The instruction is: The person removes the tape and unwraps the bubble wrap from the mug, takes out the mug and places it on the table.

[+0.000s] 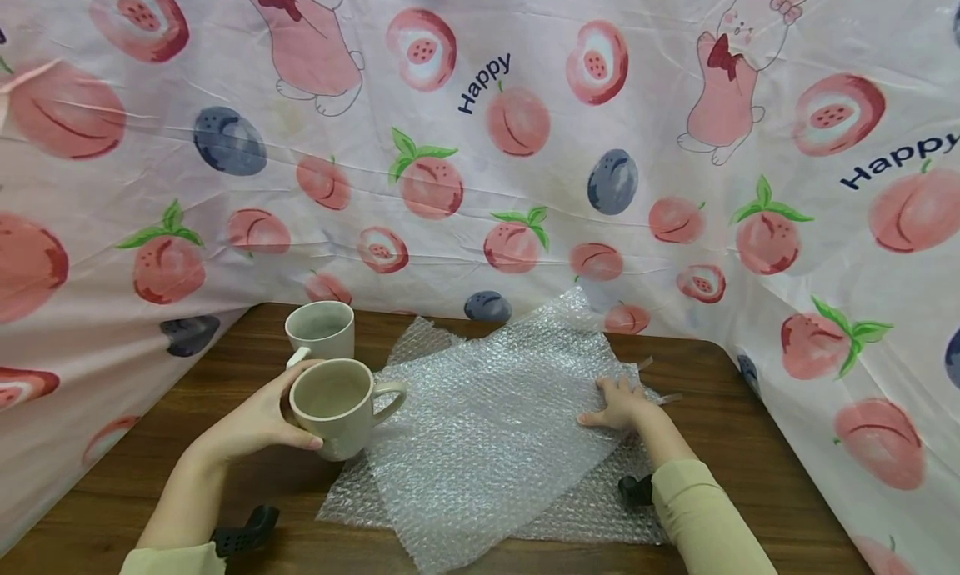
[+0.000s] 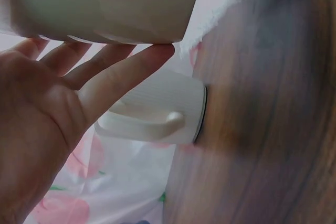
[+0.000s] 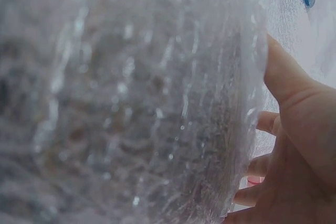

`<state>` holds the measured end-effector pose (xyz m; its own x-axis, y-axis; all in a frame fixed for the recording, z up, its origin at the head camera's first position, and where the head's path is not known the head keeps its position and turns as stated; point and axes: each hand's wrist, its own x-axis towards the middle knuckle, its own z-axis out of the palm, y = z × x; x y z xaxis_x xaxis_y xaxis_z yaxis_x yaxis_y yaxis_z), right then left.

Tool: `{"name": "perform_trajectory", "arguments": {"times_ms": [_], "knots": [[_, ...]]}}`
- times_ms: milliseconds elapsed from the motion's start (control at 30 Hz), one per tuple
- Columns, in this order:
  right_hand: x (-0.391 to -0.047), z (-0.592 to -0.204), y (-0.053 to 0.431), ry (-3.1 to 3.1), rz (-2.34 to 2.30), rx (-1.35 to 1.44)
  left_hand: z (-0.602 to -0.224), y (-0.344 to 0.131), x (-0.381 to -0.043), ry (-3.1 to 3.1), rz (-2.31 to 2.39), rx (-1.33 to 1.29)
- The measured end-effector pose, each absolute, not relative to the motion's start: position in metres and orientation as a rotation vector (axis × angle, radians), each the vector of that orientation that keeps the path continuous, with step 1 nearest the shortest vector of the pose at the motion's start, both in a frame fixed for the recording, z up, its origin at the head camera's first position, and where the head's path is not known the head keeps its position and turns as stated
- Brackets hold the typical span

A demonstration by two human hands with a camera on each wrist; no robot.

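Observation:
A cream mug [image 1: 347,429] with its handle pointing right is gripped by my left hand [image 1: 258,412], thumb on the near side and fingers around the far side. Its opening faces up and shows a bare inside. Just behind it stands a second, whiter mug [image 1: 322,329], its handle [image 2: 152,128] turned towards the held one. Sheets of bubble wrap [image 1: 495,425] lie overlapping to the right of the cream mug. My right hand [image 1: 621,404] rests on their right side, fingers spread. In the right wrist view the wrap [image 3: 136,98] fills most of the picture.
Everything lies on a dark wooden table [image 1: 757,475]. A fruit-and-rabbit printed cloth [image 1: 525,175] hangs close around its back and sides. Thin clear strips [image 1: 670,398] stick out beyond the wrap's right edge. A black strap mount [image 1: 247,533] sits at my left wrist.

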<state>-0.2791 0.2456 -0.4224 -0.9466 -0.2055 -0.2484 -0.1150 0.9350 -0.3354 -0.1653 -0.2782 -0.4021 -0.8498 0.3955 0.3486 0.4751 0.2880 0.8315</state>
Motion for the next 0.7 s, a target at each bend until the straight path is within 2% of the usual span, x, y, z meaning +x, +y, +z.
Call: {"name": "perform_trajectory", "arguments": {"times_ms": [700], "knots": [[-0.280, -0.423, 0.247, 2.817, -0.463, -0.248, -0.421, -0.301, -0.153, -2.466, -1.564, -0.666]]}}
